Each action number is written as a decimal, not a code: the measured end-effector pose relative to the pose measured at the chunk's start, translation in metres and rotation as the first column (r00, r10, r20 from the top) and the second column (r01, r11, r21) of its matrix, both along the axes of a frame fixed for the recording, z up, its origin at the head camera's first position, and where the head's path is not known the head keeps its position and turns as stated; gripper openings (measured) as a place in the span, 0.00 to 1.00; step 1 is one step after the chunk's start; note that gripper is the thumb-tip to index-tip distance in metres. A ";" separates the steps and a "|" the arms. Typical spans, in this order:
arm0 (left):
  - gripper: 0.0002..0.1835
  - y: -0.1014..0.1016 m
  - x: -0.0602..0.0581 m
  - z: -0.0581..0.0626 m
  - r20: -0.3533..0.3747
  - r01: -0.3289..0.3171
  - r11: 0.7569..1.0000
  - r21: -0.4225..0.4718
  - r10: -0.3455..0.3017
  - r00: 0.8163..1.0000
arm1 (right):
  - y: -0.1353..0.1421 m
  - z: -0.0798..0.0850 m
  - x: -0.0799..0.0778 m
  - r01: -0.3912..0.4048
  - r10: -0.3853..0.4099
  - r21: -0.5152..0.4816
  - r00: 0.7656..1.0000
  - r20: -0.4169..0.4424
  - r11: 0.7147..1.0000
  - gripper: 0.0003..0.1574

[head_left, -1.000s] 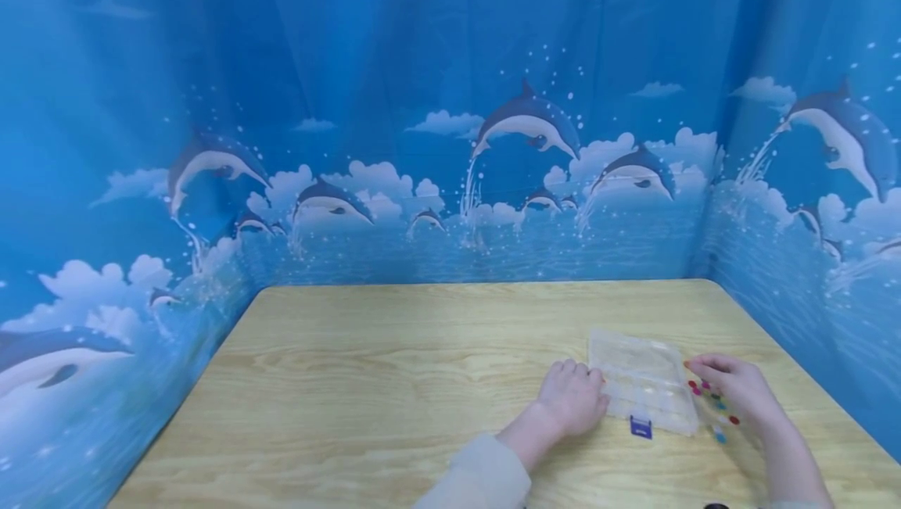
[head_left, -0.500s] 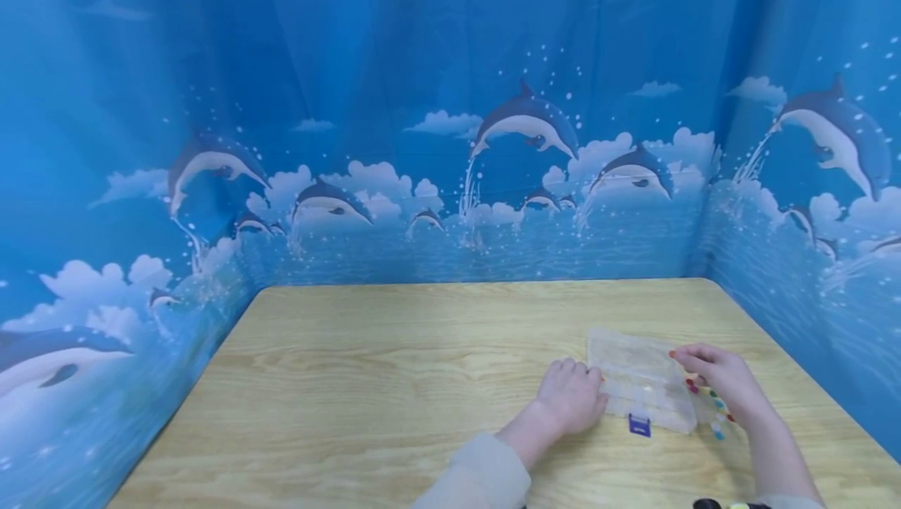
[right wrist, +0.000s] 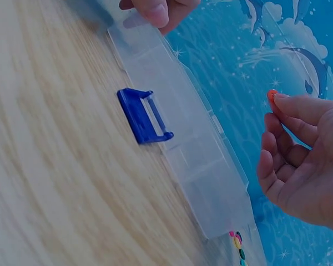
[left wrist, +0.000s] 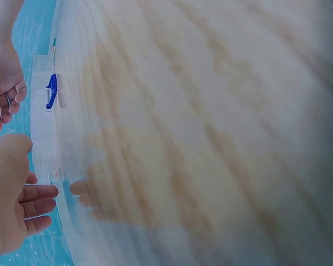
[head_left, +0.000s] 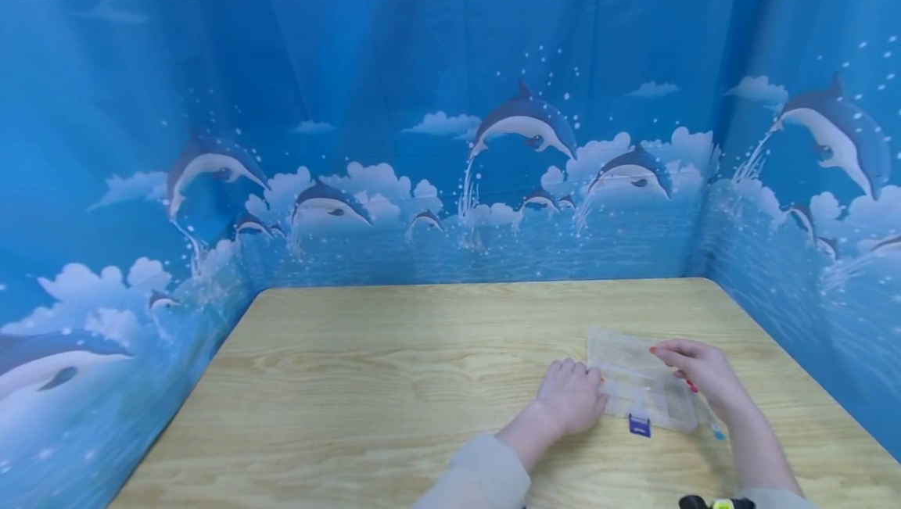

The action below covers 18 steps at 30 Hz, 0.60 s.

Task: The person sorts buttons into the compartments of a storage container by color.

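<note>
A translucent plastic compartment box (head_left: 619, 349) lies on the right part of the table, its blue latch (right wrist: 137, 117) facing the near side. At the box's left end, my left hand (head_left: 572, 397) holds the edge, thumb and fingers bent around that corner; the exact contact is partly hidden. My right hand (head_left: 707, 378) is raised over the box's right half. Between thumb and forefinger it pinches a small orange disc (right wrist: 272, 95), its other fingers loosely curled. Beside the box's right end lie several small coloured discs (right wrist: 237, 242), mostly hidden behind the right hand in the head view.
The wood-grain table (head_left: 394, 384) extends to the left of the box. Blue dolphin-print curtains (head_left: 394, 102) hang behind and along both sides. A black and yellow object (head_left: 718, 503) shows at the bottom edge by the right sleeve.
My right hand has moved left with the orange disc, from beside the box's right end to above it. The left hand has stayed at the box's left edge.
</note>
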<state>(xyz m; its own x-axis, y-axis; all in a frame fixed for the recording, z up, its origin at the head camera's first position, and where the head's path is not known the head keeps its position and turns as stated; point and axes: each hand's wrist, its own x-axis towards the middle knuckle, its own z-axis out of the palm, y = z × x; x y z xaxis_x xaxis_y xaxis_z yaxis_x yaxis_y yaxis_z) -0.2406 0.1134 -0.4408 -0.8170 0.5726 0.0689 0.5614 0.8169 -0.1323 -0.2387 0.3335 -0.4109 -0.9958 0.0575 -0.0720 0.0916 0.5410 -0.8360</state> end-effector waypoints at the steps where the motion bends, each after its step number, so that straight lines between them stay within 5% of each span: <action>1: 0.20 0.000 0.000 0.000 0.000 0.001 1.000 -0.002 -0.001 1.000 | -0.001 0.000 0.000 -0.002 0.002 -0.001 1.000 0.007 1.000 0.30; 18: 0.19 -0.001 0.001 0.001 -0.009 0.005 1.000 0.015 -0.005 1.000 | -0.026 -0.006 -0.003 -0.057 0.054 -0.047 0.996 -0.067 0.997 0.25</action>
<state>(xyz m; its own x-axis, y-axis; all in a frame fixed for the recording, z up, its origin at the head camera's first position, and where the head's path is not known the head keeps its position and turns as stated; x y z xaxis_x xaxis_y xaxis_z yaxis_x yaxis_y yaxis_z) -0.2401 0.1123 -0.4400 -0.8136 0.5751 0.0849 0.5640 0.8163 -0.1248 -0.2419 0.3070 -0.4164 -1.0000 -0.0001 -0.0079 0.0068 0.5018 -0.8650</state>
